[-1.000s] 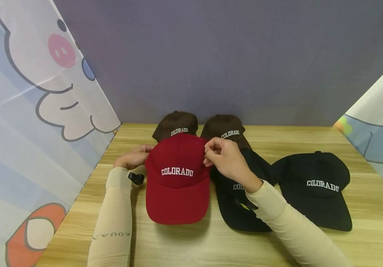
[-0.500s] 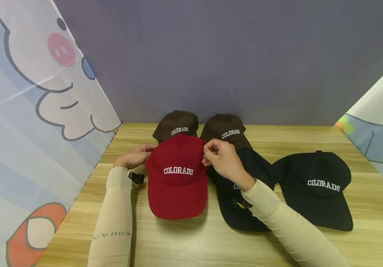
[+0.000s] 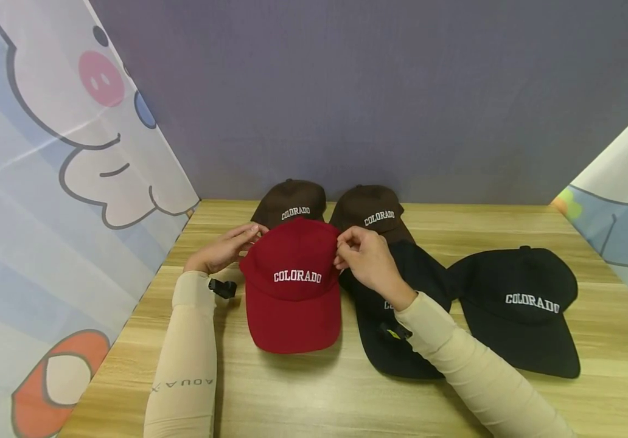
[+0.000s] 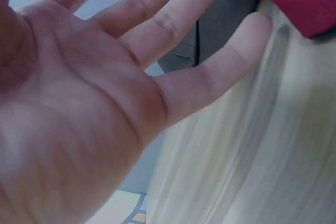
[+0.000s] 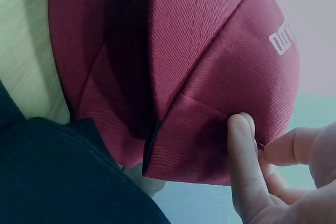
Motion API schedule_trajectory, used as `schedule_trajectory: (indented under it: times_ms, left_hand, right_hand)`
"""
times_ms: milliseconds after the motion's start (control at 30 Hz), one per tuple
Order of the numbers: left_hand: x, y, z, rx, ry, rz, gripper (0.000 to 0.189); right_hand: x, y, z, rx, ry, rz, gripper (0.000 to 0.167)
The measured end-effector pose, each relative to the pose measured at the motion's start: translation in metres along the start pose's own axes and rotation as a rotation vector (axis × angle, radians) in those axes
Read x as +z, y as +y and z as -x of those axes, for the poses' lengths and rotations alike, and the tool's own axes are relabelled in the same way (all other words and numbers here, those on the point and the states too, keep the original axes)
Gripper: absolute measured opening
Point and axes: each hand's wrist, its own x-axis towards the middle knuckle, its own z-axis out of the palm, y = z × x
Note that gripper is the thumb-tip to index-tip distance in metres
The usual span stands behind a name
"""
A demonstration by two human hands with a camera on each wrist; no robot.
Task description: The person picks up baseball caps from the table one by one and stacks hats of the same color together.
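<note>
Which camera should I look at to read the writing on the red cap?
The head view: it shows the whole white COLORADO lettering on the red cap, facing the camera and readable. The right wrist view catches only part of the lettering, at a steep angle. The left wrist view shows a corner of red cloth, with none of that lettering.

A booth-like place, its kind otherwise unclear. A grey wall [image 3: 380, 97] stands beyond the left hand [image 3: 221, 250] and right hand [image 3: 369, 260], cartoon sheets [image 3: 40, 207] flank them, a wooden table [image 3: 281, 401] lies beneath.
</note>
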Motion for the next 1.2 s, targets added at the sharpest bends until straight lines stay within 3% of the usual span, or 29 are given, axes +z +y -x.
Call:
schedule_trajectory:
  times_ms: [133,233,333,433,733,867,1200]
  left_hand:
    - [-0.003,0.001,0.003,0.114,-0.053,0.038,0.032]
    - [-0.006,0.0,0.007,0.21,-0.15,0.101,0.026]
    - [-0.007,0.0,0.009,0.262,-0.232,0.144,0.028]
    - [-0.006,0.001,0.01,0.255,-0.231,0.116,0.03]
    - [0.0,0.004,0.009,0.136,-0.087,-0.004,0.006]
    - [0.002,0.003,0.007,0.103,-0.048,-0.043,0.006]
    - [0.003,0.0,0.002,0.073,-0.053,-0.064,0.006]
  right_hand:
    - [0.001,0.002,-0.002,0.011,0.005,-0.016,0.011]
    - [0.002,0.004,-0.003,0.018,0.003,-0.024,0.011]
    - [0.002,0.005,-0.003,0.023,0.004,-0.022,0.01]
    - [0.003,0.005,-0.002,0.024,0.004,-0.011,0.01]
    - [0.004,0.005,-0.001,0.036,-0.013,-0.007,0.01]
    - [0.006,0.006,-0.001,0.051,-0.026,0.007,0.01]
    - [0.009,0.008,0.0,0.058,-0.025,0.03,0.009]
